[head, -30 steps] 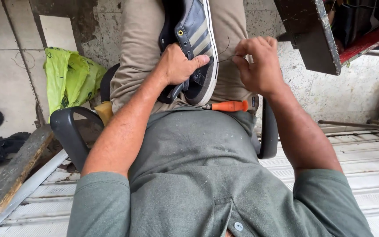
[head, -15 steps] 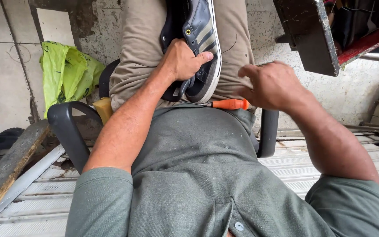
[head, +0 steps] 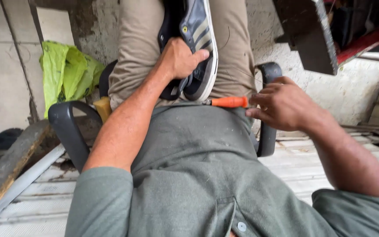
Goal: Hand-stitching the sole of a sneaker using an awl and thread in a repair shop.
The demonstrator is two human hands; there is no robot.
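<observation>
I sit in a chair, looking down at my lap. My left hand (head: pixel 180 59) grips a dark sneaker with pale stripes and a white sole (head: pixel 199 41), holding it on my thighs. An orange-handled tool (head: pixel 229 102) lies across my lap at the waist, its metal tip pointing left under the shoe. My right hand (head: pixel 284 105) is at the handle's right end, fingertips touching it, fingers curled but not closed around it. A thin thread (head: pixel 227 37) runs from the shoe across my right thigh.
Black chair armrests stand at left (head: pixel 69 127) and right (head: pixel 266 131). A green plastic bag (head: pixel 66 72) lies on the floor at left, beside a wooden plank (head: pixel 9 164). A dark metal bench corner (head: pixel 305 35) juts in at upper right.
My right hand has come down from beside the shoe, where it was raised with the thread, to the orange tool's handle. My left hand has stayed on the sneaker.
</observation>
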